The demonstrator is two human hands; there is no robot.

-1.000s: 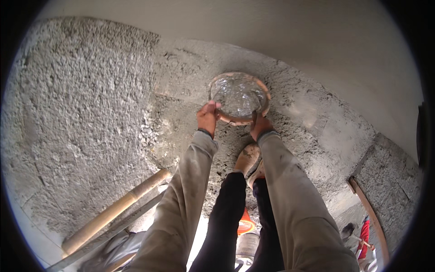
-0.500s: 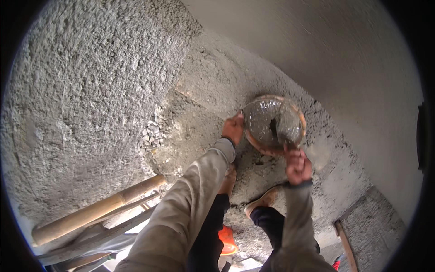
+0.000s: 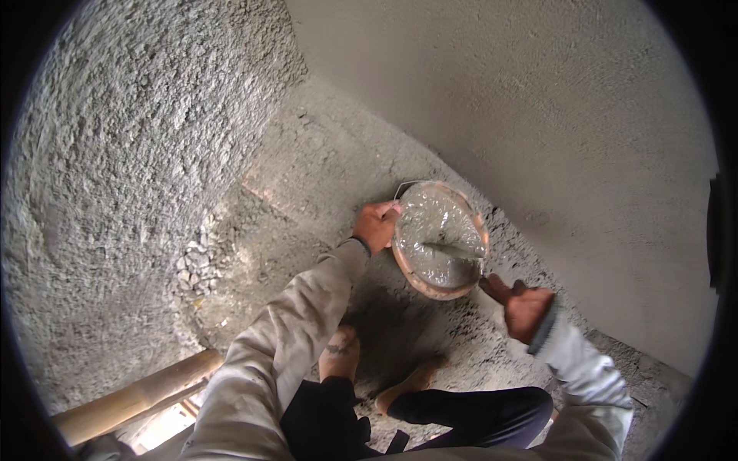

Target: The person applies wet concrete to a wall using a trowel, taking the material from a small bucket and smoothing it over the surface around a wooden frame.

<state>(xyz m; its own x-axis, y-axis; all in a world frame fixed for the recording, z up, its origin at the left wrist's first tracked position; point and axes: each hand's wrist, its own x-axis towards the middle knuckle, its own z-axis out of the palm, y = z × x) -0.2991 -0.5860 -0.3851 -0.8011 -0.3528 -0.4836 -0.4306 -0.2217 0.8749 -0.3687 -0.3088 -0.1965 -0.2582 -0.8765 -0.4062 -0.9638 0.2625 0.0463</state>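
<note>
A round, tilted bucket point(image 3: 419, 215) of wet grey mortar, with an orange-stained rim and a thin wire handle, is just in front of me at centre. My left hand point(image 3: 373, 223) is closed on its left rim by the handle. A metal trowel point(image 3: 453, 250) lies with its blade in the mortar. My right hand point(image 3: 524, 311) is closed on the trowel's handle at the bucket's lower right. My feet and dark trouser legs are below the bucket, on rough mortar-spattered ground point(image 3: 300, 146).
A rough-plastered surface point(image 3: 131, 131) fills the left. A smooth grey wall point(image 3: 569, 115) rises at the right beside the bucket. Loose stones point(image 3: 194, 265) lie left of my feet. A bamboo pole point(image 3: 131, 392) and other pieces are at the lower left.
The view has turned. The bucket has shifted right and down in the picture and now tilts. My right hand has moved out from its rim to the trowel, and my legs are now bent.
</note>
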